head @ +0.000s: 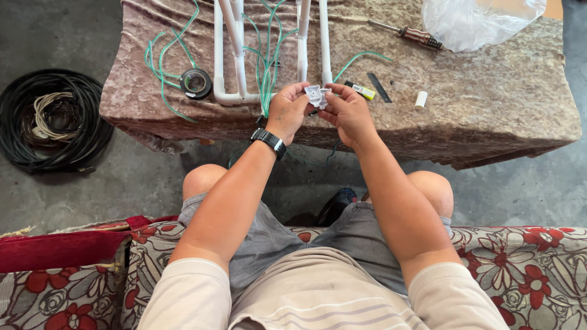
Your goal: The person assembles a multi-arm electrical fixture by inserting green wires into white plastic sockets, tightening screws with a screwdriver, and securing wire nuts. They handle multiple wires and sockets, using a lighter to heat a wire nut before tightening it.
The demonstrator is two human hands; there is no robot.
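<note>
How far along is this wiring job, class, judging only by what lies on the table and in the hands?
Looks done: green wires already run along the white pipe frame. In hand: left hand and right hand both hold a small white fitting. Seemingly left: the tape roll and screwdriver lie untouched.

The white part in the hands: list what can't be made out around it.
- White part, head view: shape too small, half hidden by the left hand and right hand.
- White pipes: cut off by the top edge.
- Green wires: ends hidden behind the hands.
- Plastic bag: contents unreadable.
</note>
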